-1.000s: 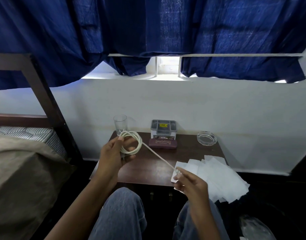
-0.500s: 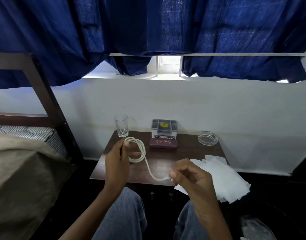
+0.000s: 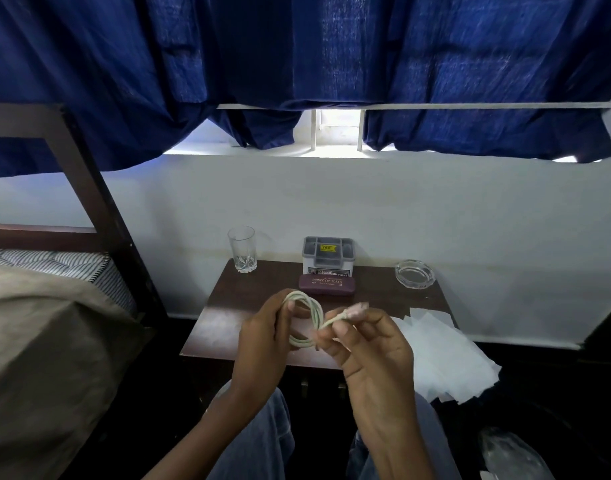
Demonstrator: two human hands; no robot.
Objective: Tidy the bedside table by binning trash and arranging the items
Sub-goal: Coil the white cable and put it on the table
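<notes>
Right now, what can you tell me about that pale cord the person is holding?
The cord is an off-white, rubbery-looking cable, wound into a small round coil of a few loops. The left hand grips the coil on its left side, upright, above the front of the dark wooden bedside table. The right hand pinches the short free end, whose tip bears a small plug, blurred. It touches only the two hands.
</notes>
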